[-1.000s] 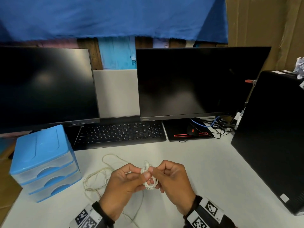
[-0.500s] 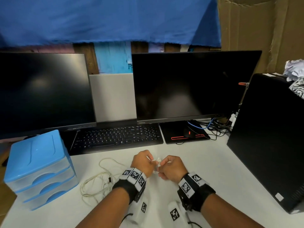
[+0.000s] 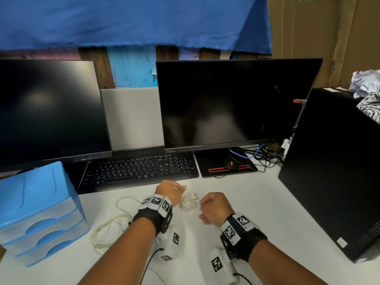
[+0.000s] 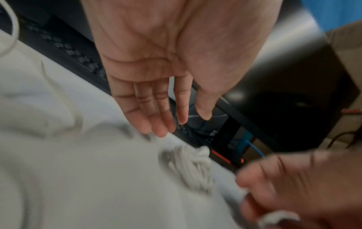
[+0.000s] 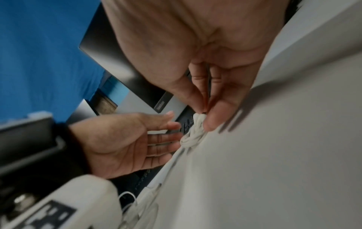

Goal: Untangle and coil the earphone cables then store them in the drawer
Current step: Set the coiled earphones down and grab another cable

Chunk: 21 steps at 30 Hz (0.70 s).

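A small white coiled earphone bundle (image 3: 189, 202) lies on the white table (image 3: 257, 202) between my hands. My left hand (image 3: 180, 189) hovers just left of it with straight fingers (image 4: 156, 120) and holds nothing. My right hand (image 3: 202, 204) sits just right of the coil, its fingers curled with the thumb (image 5: 215, 117) against the fingertips. In the head view a small gap separates it from the coil (image 5: 192, 133). A second, loose earphone cable (image 3: 111, 225) sprawls on the table left of my left forearm. The blue three-drawer unit (image 3: 39, 212) stands at the left with its drawers closed.
A black keyboard (image 3: 139, 169) and two dark monitors (image 3: 232, 103) run along the back. A mouse on its pad (image 3: 228, 163) and tangled wires lie at the back right. A black computer tower (image 3: 333, 171) blocks the right side.
Both hands held the coil together earlier. Now it lies on the table, the left hand has opened, and the two hands have drawn apart.
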### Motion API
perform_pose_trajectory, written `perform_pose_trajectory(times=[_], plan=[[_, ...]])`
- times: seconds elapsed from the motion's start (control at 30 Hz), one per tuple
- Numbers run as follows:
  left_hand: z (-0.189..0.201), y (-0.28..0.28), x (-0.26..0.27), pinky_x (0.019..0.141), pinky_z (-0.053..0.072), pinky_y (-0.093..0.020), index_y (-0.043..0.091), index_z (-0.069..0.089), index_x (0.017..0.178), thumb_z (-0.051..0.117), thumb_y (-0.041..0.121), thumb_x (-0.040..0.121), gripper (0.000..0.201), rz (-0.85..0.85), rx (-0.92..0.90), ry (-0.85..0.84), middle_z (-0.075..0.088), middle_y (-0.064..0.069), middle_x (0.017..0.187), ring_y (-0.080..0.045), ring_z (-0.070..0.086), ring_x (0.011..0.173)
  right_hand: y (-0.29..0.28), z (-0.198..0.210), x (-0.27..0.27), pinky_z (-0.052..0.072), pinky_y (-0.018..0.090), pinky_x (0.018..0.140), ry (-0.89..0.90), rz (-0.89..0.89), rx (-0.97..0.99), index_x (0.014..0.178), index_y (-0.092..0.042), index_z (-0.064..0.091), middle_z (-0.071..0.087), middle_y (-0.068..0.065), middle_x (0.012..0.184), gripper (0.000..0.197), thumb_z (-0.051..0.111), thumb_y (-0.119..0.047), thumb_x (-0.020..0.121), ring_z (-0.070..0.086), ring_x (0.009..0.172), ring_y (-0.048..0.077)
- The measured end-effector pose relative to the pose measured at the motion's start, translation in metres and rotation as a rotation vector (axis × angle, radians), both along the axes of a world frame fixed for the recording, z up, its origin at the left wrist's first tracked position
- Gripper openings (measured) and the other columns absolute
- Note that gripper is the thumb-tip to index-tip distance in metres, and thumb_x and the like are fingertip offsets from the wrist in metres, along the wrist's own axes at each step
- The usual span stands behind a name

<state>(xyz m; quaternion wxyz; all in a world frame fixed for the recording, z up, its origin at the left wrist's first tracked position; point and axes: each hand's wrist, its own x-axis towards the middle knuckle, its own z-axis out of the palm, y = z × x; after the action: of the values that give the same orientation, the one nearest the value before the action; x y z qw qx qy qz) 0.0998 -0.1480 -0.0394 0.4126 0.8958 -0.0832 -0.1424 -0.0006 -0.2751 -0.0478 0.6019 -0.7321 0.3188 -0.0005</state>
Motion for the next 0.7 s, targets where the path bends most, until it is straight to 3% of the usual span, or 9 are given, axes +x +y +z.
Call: perform_pose_trajectory(times=[0.07,0.17,0.23,0.3,0.33,0.4,0.53,0.6,0.7], plan=[[0.011,0.018,0.006,0.077,0.057,-0.034,0.023,0.071,0.075,0.061,0.019,0.090,0.019,-0.049,-0.111,-0.022,0.072,-0.008,0.097,-0.027,0.066,0.090,-0.007,0.007,-0.013,0.047,0.024,0.045,-0.026,0.001,0.044,0.081,-0.005,0.062,0.060,0.013,0.071,0.023,0.044,0.006,0.091,0.060,0.051,0.022],[0.026,0.052,-0.004,0.046,0.047,-0.021,0.014,0.069,0.072,0.052,-0.005,0.088,0.030,-0.088,-0.267,0.041,0.067,-0.007,0.075,-0.020,0.059,0.065,-0.010,0.015,-0.033,0.041,0.021,0.043,-0.056,0.043,0.003,0.084,-0.003,0.064,0.062,0.012,0.073,0.015,0.051,0.002,0.089,0.058,0.050,0.020],[0.027,0.073,-0.025,0.047,0.045,-0.022,0.015,0.072,0.071,0.057,0.002,0.082,0.022,-0.170,-0.207,0.073,0.070,-0.003,0.070,-0.015,0.060,0.060,-0.004,0.019,-0.047,0.040,0.022,0.045,-0.058,0.124,0.004,0.087,-0.001,0.066,0.063,0.010,0.074,0.008,0.060,-0.006,0.089,0.057,0.053,0.019],[0.017,0.093,-0.050,0.055,0.053,-0.029,0.020,0.074,0.067,0.069,0.023,0.065,0.006,-0.305,-0.092,0.089,0.074,-0.001,0.070,-0.012,0.064,0.063,0.010,0.022,-0.060,0.039,0.022,0.047,-0.031,0.238,0.026,0.088,-0.002,0.066,0.063,0.010,0.075,0.013,0.065,-0.015,0.089,0.056,0.054,0.017],[0.012,0.102,-0.062,0.061,0.055,-0.030,0.021,0.074,0.067,0.074,0.029,0.061,0.010,-0.360,-0.020,0.067,0.074,0.002,0.069,-0.008,0.064,0.063,0.019,0.023,-0.065,0.039,0.022,0.047,-0.014,0.305,0.017,0.087,-0.005,0.066,0.063,0.009,0.074,0.015,0.068,-0.019,0.088,0.056,0.055,0.016],[0.005,0.113,-0.078,0.062,0.052,-0.020,0.022,0.074,0.069,0.082,0.029,0.064,0.012,-0.393,0.085,0.000,0.068,0.010,0.062,0.000,0.057,0.057,0.037,0.024,-0.072,0.041,0.021,0.047,0.012,0.462,-0.042,0.081,-0.010,0.067,0.064,0.005,0.072,0.021,0.076,-0.029,0.081,0.057,0.056,0.014],[0.006,0.126,-0.094,0.054,0.037,-0.012,0.021,0.074,0.071,0.082,0.023,0.072,0.008,-0.344,-0.087,-0.061,0.057,0.018,0.055,0.001,0.046,0.048,0.069,0.024,-0.079,0.051,0.026,0.067,0.139,0.863,-0.381,0.084,-0.020,0.069,0.067,-0.007,0.081,0.044,0.083,-0.054,0.060,0.061,0.070,0.009],[0.007,0.130,-0.098,0.054,0.037,-0.014,0.023,0.075,0.073,0.081,0.022,0.074,0.006,-0.315,-0.183,-0.040,0.060,0.015,0.060,-0.001,0.043,0.048,0.079,0.023,-0.080,0.050,0.027,0.071,0.179,0.978,-0.582,0.085,-0.025,0.066,0.060,-0.014,0.082,0.039,0.081,-0.052,0.061,0.060,0.081,0.012],[0.005,0.133,-0.105,0.059,0.041,-0.020,0.024,0.076,0.078,0.081,0.024,0.075,0.006,-0.357,-0.266,0.028,0.065,0.005,0.073,-0.010,0.047,0.057,0.083,0.017,-0.077,0.046,0.024,0.067,0.159,1.015,-0.682,0.067,-0.026,0.060,0.054,-0.015,0.068,0.016,0.074,-0.031,0.072,0.063,0.082,0.016]])
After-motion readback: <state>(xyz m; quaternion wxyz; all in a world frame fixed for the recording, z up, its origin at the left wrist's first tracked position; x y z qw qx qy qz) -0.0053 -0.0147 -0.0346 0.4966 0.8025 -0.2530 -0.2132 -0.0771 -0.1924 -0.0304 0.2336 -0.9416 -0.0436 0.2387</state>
